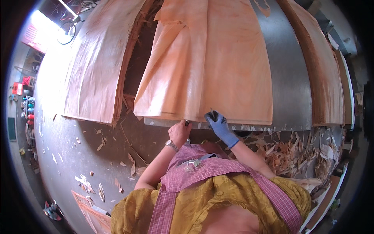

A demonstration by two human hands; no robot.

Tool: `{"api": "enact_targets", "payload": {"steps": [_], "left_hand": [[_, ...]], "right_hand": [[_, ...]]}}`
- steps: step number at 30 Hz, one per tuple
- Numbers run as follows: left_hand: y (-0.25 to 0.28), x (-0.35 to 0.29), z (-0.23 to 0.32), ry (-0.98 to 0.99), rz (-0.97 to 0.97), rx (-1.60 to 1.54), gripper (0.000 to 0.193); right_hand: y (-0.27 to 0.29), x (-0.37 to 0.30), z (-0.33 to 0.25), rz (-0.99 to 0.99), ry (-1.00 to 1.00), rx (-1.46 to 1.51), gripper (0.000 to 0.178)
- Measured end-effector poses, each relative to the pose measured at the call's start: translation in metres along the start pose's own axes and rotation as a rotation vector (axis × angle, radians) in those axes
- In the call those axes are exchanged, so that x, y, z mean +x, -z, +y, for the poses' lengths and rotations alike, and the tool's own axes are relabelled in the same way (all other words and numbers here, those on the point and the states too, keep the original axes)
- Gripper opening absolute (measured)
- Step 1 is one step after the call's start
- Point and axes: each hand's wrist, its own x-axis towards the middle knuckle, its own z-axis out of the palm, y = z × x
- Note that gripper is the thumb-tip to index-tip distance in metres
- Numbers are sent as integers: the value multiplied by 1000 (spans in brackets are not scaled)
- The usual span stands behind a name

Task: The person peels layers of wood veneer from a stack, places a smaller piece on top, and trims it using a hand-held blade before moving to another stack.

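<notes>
A large sheet of thin orange-brown wood veneer (237, 74) lies on a grey metal-topped table (290, 74). Its left part is rippled, with a fold and a torn edge at the far left. At the near edge of the sheet is my left hand (179, 134), bare and with a watch at the wrist; its fingers are curled round a small dark thing I cannot make out. My right hand (219, 125), in a blue glove with dark fingertips, rests on the sheet's near edge. Its fingers are closed together, and what they pinch is hidden.
A tall stack of veneer (95, 66) stands at the left, another stack (325, 74) at the right. Veneer scraps (292, 152) heap up below the table's right side, and more litter the grey floor (89, 156). Far left stands a bicycle (68, 31).
</notes>
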Motion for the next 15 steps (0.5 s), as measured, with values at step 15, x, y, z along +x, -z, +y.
{"api": "enact_targets", "payload": {"steps": [15], "left_hand": [[45, -46, 99, -141, -366, -373, 36]], "right_hand": [[27, -8, -69, 5, -198, 586, 30]]}}
